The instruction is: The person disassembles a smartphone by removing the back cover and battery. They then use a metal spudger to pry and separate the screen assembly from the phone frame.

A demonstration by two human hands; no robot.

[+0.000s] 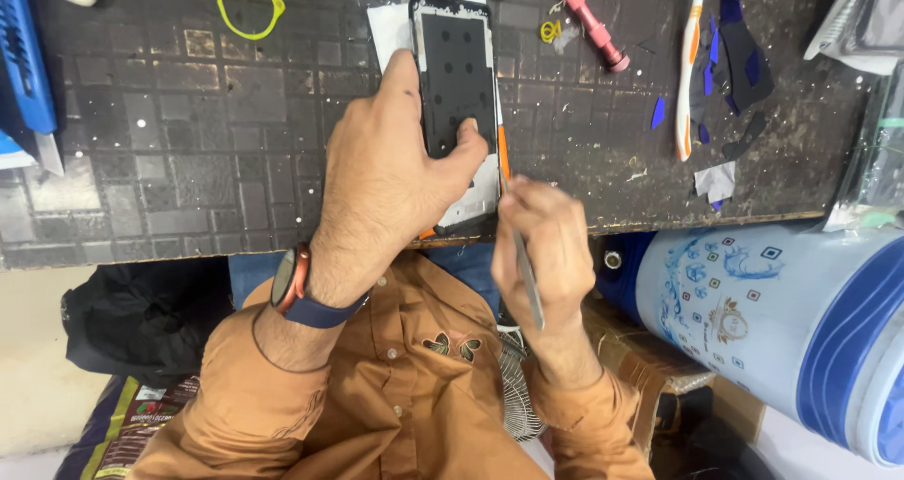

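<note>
On bench, L hand (381,174) pins phone frame (456,75), R hand (541,244) w/ tweezers (525,273)

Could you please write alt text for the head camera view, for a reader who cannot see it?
A person's left hand presses a black phone flat on a dark patterned work mat, while the right hand holds a thin metal tool at the phone's right edge. A pink screwdriver and a toothbrush lie beyond.

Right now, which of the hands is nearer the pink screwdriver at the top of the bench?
Right. The right hand sits below the pink screwdriver, gripping a metal tool; the left hand is farther left, pressing the phone.
</note>
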